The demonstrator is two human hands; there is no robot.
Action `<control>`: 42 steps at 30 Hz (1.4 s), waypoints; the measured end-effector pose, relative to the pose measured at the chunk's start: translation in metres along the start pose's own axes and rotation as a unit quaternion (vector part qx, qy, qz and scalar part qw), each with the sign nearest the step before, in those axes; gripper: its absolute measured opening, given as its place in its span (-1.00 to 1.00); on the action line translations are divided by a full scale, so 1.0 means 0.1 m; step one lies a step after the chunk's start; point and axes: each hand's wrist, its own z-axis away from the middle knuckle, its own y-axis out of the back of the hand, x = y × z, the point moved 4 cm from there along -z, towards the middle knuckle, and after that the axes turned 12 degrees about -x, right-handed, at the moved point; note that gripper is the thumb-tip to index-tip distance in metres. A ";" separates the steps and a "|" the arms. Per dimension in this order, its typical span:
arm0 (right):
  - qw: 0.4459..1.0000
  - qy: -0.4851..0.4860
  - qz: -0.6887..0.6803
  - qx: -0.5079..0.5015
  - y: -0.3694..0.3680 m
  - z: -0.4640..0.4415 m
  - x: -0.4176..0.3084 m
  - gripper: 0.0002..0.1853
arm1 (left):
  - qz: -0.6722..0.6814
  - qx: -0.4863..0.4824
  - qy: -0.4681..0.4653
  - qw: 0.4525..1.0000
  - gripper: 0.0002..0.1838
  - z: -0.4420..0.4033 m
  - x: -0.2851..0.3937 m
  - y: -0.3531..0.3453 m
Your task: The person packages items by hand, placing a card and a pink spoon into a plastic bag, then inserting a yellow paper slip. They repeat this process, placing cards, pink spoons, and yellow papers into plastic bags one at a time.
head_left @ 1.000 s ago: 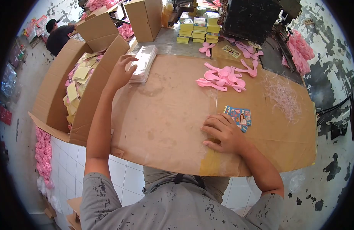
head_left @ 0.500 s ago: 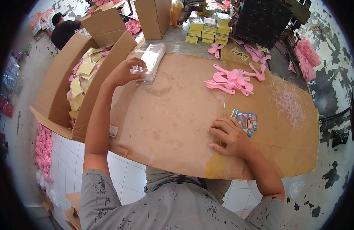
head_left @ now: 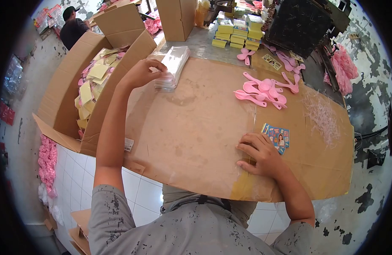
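Note:
My left hand (head_left: pixel 144 74) is at the near left edge of a stack of clear plastic sleeves (head_left: pixel 177 59), thumb and fingers drawn together in a pinch on the sleeve edges. How many sleeves it grips is hidden. My right hand (head_left: pixel 263 157) lies on the cardboard sheet with its fingers apart and slightly curled, holding nothing. Just beyond its fingers is a small fanned pile of blue printed cards (head_left: pixel 279 137), partly covered by the hand. Farther back sits a heap of pink plastic spoons (head_left: pixel 264 87).
A cardboard box (head_left: pixel 94 127) full of pink pieces and yellowish cards stands at left. Stacked card packs (head_left: pixel 238 32), loose pink spoons (head_left: pixel 245 55) and a black box (head_left: pixel 297 25) are at the back. Plastic shreds (head_left: pixel 321 112) lie right. A person (head_left: pixel 73 29) is at far left.
My left fingers have drawn closer together at the edge of the plastic sleeves. My right hand stays beside the blue cards. The whole view has shifted slightly.

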 end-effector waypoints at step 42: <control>1.000 -0.021 0.004 -0.014 -0.02 -0.05 0.01 -0.51 | -0.045 0.112 -0.042 0.992 -0.75 0.03 -0.05 -0.18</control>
